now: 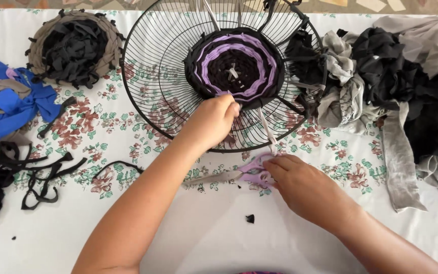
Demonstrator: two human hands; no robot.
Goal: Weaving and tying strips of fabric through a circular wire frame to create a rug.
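— Where is the left hand (213,121)?
— At the near edge of the round black wire fan guard (148,101), fingers curled shut, forearm bare.
— And the right hand (300,185)?
— Just below that guard's rim, knuckles up, fingers bent, closed on something.

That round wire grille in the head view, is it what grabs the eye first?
Yes: the black round wire grille at top centre carries a black and purple woven fabric disc. The left hand touches the disc's lower edge. The right hand rests on purple-handled scissors lying on the white floral tablecloth.
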